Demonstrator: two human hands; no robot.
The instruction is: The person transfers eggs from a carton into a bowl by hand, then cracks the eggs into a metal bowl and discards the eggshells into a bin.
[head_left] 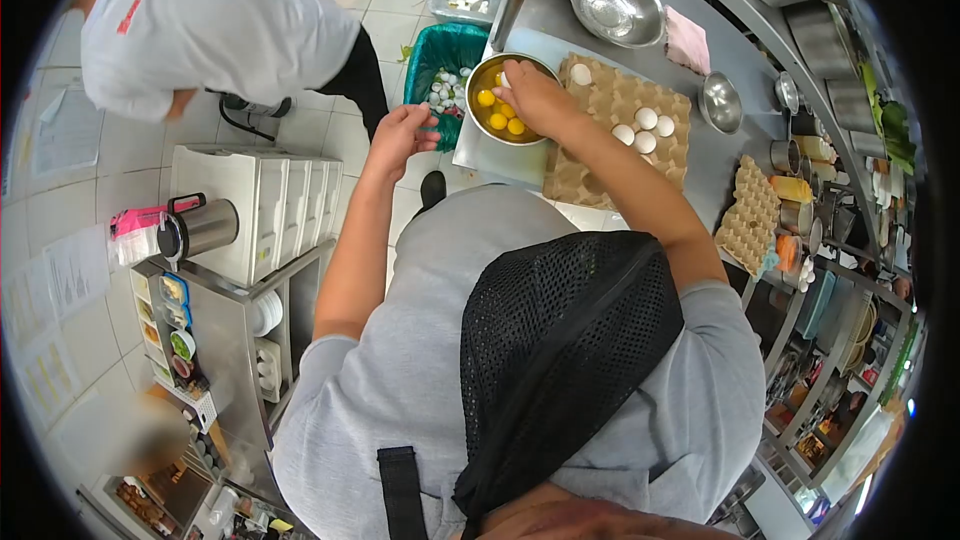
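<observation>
My right hand (535, 98) reaches over a metal bowl (531, 59) and grips a white egg (503, 80) at its fingertips; whether the shell is cracked is hard to see. Several yellow yolks (498, 121) lie in the bowl. Just left of the bowl, my left hand (404, 140) hovers by the edge of a bin with a green liner (424, 52), fingers loosely curled and apart, with nothing visible in them. Eggshells (447, 90) fill the bin's bottom. Beside the bowl, a cardboard egg tray (620, 100) carries several white eggs (645, 120).
A second egg tray (749, 215), a large steel bowl (615, 3), a smaller bowl (720, 103) and a pink cloth (687, 40) are on the steel counter. Another person in a white shirt (215, 30) stands at upper left. White drawers (285, 205) are to my left.
</observation>
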